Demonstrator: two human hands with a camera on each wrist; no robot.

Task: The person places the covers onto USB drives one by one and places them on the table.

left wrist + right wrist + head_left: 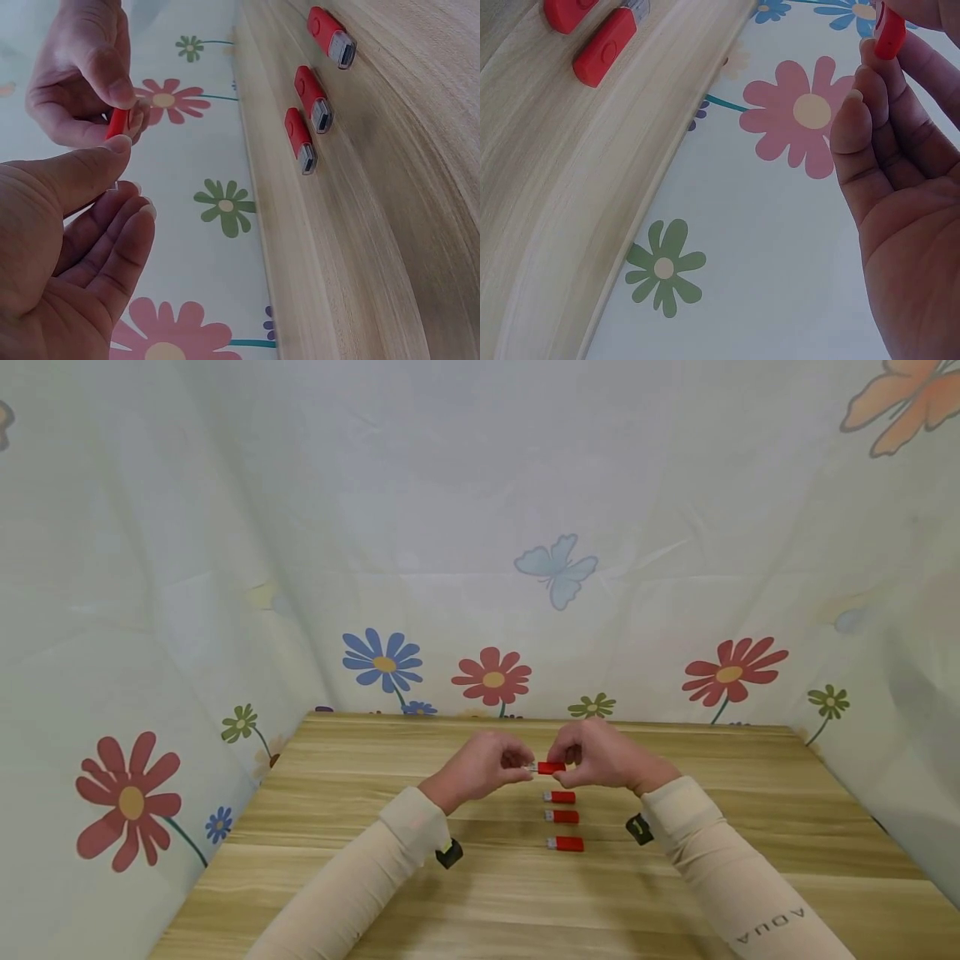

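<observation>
A red USB flash drive [551,768] is held between the two hands above the far part of the table. My right hand [603,754] pinches its red body between thumb and fingers. At the drive's clear-capped connector end, my left hand [486,768] pinches with thumb and fingertips; its fingers partly hide that end in the left wrist view. Below the hands, three more red flash drives lie in a column: a top one [561,797], a middle one [562,817] and a near one [566,844]. Their connectors point left and carry clear caps.
The drives lie on a wood-grain table [360,893]. A pale curtain [420,510] printed with flowers and butterflies hangs behind and beside it. Each wrist wears a small black device, one on the left [449,853] and one on the right [640,829].
</observation>
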